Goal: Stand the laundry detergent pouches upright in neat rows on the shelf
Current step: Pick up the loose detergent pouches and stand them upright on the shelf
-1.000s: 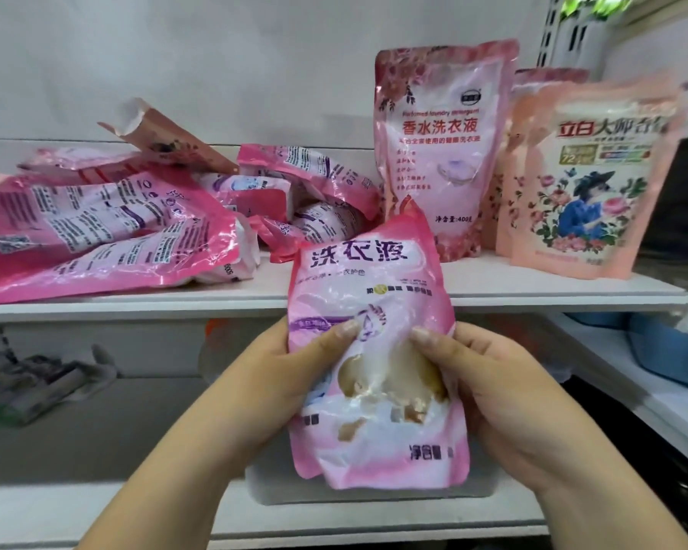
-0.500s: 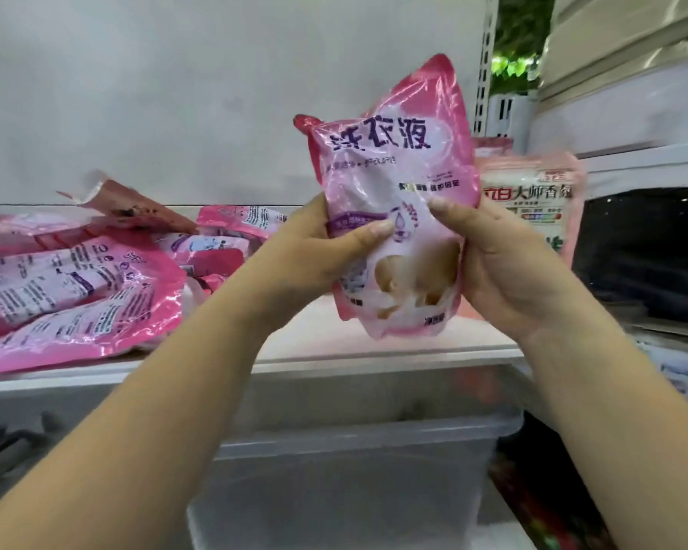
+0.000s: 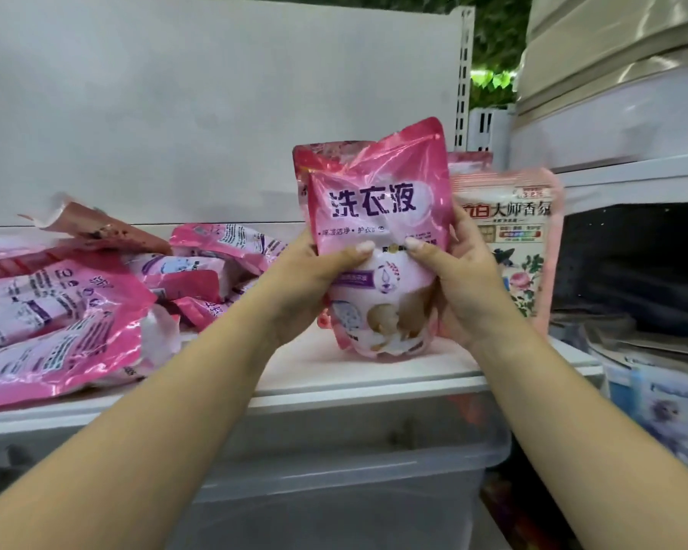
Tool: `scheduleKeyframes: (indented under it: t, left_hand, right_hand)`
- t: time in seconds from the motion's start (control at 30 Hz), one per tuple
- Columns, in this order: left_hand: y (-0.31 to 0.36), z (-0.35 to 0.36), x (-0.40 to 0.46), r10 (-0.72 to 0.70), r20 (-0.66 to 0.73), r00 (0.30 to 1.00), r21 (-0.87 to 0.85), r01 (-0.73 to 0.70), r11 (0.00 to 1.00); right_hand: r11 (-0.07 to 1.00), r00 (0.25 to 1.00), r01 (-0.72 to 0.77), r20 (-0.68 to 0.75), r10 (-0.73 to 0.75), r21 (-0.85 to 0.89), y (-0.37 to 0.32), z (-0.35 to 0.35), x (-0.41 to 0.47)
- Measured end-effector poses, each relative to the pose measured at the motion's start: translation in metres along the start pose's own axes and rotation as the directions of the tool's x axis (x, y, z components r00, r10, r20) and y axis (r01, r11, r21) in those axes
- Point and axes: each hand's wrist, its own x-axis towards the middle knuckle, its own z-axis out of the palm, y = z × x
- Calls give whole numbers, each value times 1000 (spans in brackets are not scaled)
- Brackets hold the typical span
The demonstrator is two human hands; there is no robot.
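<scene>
A pink detergent pouch [image 3: 378, 216] stands upright with its base on the white shelf [image 3: 318, 375], near the front. My left hand [image 3: 306, 279] grips its left side and my right hand [image 3: 461, 283] grips its right side, thumbs on the front. Right behind it another pink pouch [image 3: 306, 156] stands, mostly hidden. To the right stands a pale pink floral pouch [image 3: 521, 248]. Several pink pouches [image 3: 56, 311] lie flat in a heap on the left of the shelf.
A white back panel [image 3: 215, 113] closes the shelf behind. A clear plastic bin [image 3: 354, 470] sits on the level below. Boxes and a dark opening [image 3: 632, 264] fill the neighbouring shelf on the right.
Both hands lifted the pouch from below shelf height up and forward, then lowered it until its base sits on the shelf in front of the standing pouch.
</scene>
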Motion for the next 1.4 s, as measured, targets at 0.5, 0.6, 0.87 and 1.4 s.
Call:
scheduleKeyframes:
  t: [0.5,0.6,0.87,1.4]
  left_hand:
    - [-2,-18,7,-82,134,988,320,35,947]
    - [-5,-22,4,-197,166,966,435,108,894]
    - [-13,-17,6,-114,89,989,436,64,897]
    - [48,-106,-64,135,-96,986,994,87,71]
  right_hand:
    - [843,986,-164,-63,153,-512,9,-3,-21]
    - [846,971,-233,-67,230,-479,11,-12,-27]
    - [863,974,-224,-85,208,-453,19,-11,-19]
    - [312,837,502,362,-410,-807,17,75,-45]
